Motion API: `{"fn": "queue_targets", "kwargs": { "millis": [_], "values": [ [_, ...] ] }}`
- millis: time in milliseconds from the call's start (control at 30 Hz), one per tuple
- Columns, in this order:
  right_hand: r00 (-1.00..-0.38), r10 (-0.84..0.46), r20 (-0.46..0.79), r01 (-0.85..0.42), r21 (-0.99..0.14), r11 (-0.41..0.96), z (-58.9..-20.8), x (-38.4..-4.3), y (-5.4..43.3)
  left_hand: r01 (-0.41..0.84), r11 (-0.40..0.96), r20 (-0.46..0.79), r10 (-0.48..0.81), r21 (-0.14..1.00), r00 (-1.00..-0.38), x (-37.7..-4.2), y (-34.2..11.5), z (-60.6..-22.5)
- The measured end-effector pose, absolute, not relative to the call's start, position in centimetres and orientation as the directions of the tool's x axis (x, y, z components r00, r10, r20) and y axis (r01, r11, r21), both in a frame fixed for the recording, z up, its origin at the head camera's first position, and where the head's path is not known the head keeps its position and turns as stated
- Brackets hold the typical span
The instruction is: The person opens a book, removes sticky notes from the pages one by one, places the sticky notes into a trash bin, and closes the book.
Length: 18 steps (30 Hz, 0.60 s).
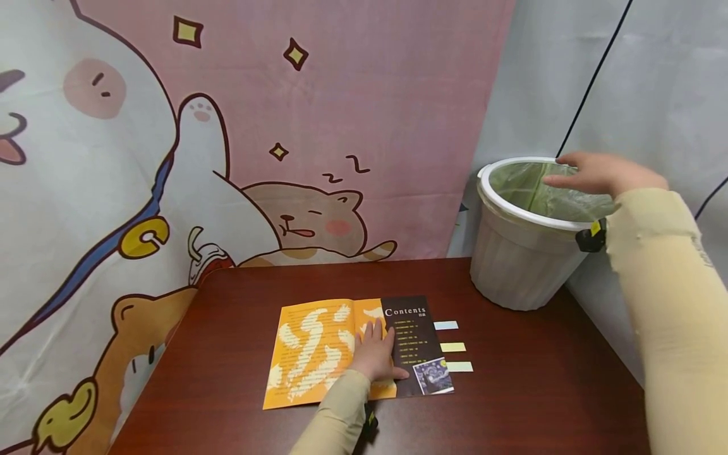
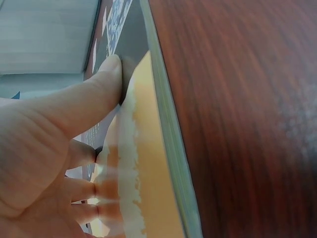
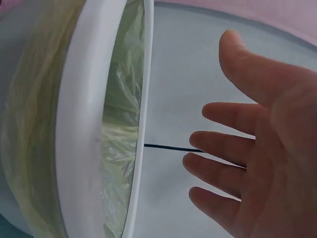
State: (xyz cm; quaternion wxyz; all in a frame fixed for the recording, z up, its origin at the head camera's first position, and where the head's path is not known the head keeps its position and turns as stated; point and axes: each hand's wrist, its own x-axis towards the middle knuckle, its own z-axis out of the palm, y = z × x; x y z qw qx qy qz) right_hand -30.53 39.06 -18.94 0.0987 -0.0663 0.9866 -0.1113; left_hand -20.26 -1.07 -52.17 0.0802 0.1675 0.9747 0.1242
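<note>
An orange and black magazine (image 1: 309, 354) lies spread on the table, its black page headed "Contents". My left hand (image 1: 375, 357) rests flat on it near the middle, fingers straight and spread. In the left wrist view the thumb (image 2: 99, 91) lies on the dark page near the magazine's edge (image 2: 171, 139). Above the white trash bin (image 1: 512, 253) hovers my right hand (image 1: 608, 174), holding nothing. Its fingers (image 3: 223, 146) are spread and loosely extended in the right wrist view, beside the bin's white rim (image 3: 81, 124) and pale green plastic liner (image 3: 121, 119).
A blue (image 1: 446, 325), a yellow (image 1: 454, 347) and a pale green sticky tab (image 1: 459, 366) stick out from the magazine's right side. The bin stands at the back right of the brown table (image 1: 512, 379). A cartoon-printed curtain (image 1: 341, 114) hangs behind.
</note>
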Motion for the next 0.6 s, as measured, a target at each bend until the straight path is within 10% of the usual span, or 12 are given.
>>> {"fn": "queue_targets", "kwargs": {
  "millis": [600],
  "values": [
    [-0.923,-0.368,0.111,-0.384,-0.303,0.872,-21.3,-28.0,33.7,0.313,0.906,-0.108,0.355,0.285,-0.928,-20.3,-1.1,-52.2]
  ]
}}
